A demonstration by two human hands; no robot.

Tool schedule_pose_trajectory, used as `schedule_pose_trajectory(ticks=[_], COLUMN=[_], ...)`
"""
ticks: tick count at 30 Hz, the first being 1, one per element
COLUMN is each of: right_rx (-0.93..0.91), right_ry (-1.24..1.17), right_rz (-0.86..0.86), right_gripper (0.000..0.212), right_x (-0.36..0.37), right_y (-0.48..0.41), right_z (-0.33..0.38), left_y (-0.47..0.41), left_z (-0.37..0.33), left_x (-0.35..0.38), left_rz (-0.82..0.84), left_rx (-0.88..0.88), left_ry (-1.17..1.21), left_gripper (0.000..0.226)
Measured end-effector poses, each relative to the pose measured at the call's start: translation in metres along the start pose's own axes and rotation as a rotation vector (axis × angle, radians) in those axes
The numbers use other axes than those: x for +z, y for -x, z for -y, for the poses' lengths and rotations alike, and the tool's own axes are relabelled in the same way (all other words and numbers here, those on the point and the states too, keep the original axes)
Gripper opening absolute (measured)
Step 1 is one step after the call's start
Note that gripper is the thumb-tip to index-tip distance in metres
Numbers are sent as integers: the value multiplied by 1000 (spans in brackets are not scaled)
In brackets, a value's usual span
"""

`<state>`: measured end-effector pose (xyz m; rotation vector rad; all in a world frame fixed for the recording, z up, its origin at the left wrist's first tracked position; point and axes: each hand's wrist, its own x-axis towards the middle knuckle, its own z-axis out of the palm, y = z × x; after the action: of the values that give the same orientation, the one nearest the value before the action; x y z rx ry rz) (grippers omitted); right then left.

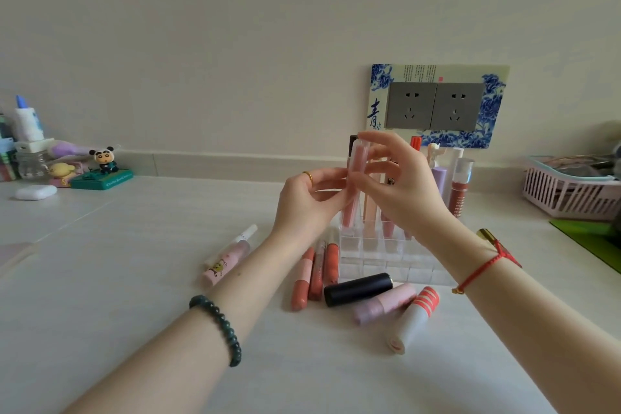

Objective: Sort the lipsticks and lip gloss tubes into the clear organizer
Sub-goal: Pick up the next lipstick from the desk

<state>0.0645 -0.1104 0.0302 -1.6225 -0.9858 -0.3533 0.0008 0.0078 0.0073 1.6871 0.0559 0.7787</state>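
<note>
Your left hand point(309, 198) and right hand point(403, 185) are together at frame center, both pinching 1 pink lip gloss tube point(359, 158). It is near upright, lower end at the clear organizer's point(379, 255) left rear corner; can't tell if seated. Black lipstick point(358, 289) lies on the table point(134, 279), just below the organizer.

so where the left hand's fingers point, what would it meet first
The pink gloss tube that the left hand pinches; just beyond it, probably the right hand on the same tube, depth unclear.
</note>
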Motion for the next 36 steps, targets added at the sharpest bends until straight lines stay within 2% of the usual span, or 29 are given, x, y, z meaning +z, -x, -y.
schedule_pose_trajectory(ticks=[18,31,36], right_rx=[31,42,56], right_ry=[80,64,75], right_rz=[66,3,-24], right_gripper=[46,27,28], right_x=[6,7,8], right_y=[10,13,13], right_z=[-16,-20,-21], left_y=[5,9,8], left_z=[21,25,28], left_x=[3,0,0], left_rz=[15,66,60], left_rx=[-25,-18,-9], left_ry=[-56,-88,-108], left_gripper=[14,15,17])
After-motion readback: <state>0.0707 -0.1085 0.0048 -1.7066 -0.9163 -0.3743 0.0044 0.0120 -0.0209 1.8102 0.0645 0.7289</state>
